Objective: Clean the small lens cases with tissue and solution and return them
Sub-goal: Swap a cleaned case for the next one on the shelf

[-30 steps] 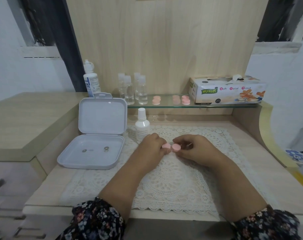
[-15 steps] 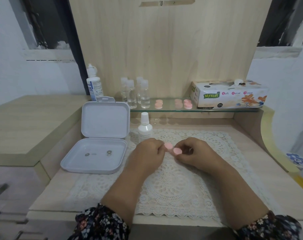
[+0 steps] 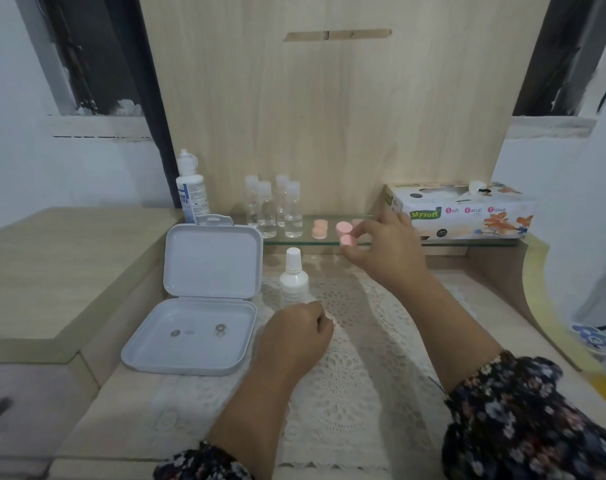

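- Partly hidden behind right hand [image 3: 386, 251]: a second pink case on glass shelf [image 3: 467, 241], only a sliver seen; count there could not be told.
- Cut off at bottom edge: both forearms in dark floral sleeves [image 3: 533, 420].
- Hard to make out: two small round items inside open white hinged box [image 3: 194, 306]; nature not determined.
- Left hand [image 3: 296, 336] curled into a loose fist on lace mat [image 3: 346, 375]; a pale edge noted at the fingertips, contents not confirmed.
- Pink double lens case [image 3: 344, 234]: two round, matte caps joined side by side, pinched between right thumb and fingertips, held at the front edge of the shelf, just left of that hand.
- Another pink lens case [image 3: 319, 229] resting on the shelf, just beside the held one.
- Four clear small bottles [image 3: 273, 209], cylindrical, white-capped, standing left on the shelf.
- White dropper bottle [image 3: 293, 277] upright on the mat, just behind left hand.
- Larger solution bottle [image 3: 189, 192] behind the box lid.
- Cardboard tissue box [image 3: 467, 213], printed with flowers, at right of shelf, touching distance from right hand.
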`<move>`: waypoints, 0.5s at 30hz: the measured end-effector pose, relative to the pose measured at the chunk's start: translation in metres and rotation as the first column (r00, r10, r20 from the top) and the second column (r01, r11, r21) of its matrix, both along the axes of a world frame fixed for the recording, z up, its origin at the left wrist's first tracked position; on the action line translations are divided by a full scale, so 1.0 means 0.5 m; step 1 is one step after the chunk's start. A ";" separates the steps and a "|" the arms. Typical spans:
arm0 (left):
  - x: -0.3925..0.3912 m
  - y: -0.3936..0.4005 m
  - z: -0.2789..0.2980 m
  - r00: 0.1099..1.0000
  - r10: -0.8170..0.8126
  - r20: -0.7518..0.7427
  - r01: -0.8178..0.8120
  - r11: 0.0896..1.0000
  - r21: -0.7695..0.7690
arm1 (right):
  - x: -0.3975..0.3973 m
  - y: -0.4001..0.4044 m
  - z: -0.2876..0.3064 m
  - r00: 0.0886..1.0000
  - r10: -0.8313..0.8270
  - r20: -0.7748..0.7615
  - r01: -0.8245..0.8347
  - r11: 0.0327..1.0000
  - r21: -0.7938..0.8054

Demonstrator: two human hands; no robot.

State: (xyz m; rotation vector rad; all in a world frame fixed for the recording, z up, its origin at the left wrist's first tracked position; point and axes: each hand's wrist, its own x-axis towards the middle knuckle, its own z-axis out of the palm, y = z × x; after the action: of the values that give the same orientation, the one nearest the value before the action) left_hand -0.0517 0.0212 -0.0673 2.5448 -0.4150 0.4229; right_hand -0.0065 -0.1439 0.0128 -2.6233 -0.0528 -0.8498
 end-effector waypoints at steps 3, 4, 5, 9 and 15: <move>0.001 0.001 0.000 1.000 0.005 -0.003 -0.005 1.000 0.005 | 0.036 0.005 0.018 0.996 -0.086 0.008 0.086 0.988 -0.131; 0.001 0.001 -0.001 1.000 0.007 0.005 -0.007 1.000 0.007 | 0.045 0.007 0.023 0.995 -0.099 -0.010 0.096 0.983 -0.157; 0.001 0.001 -0.001 1.000 0.010 0.010 -0.010 1.000 0.009 | 0.054 0.007 0.027 0.994 -0.104 -0.031 0.097 0.980 -0.175; 0.002 0.000 -0.002 1.000 0.016 0.006 -0.017 1.000 0.015 | 0.072 0.007 0.038 0.991 -0.097 -0.094 0.076 0.977 -0.199; 0.002 -0.001 0.001 1.000 0.010 0.008 -0.011 1.000 0.027 | 0.082 0.015 0.035 0.989 -0.111 -0.099 0.080 0.956 -0.281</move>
State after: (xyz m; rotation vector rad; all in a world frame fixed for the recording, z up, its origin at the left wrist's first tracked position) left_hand -0.0508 0.0208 -0.0667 2.5735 -0.4132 0.4338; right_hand 0.0347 -0.1364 0.0303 -2.9537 -0.0145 -0.7706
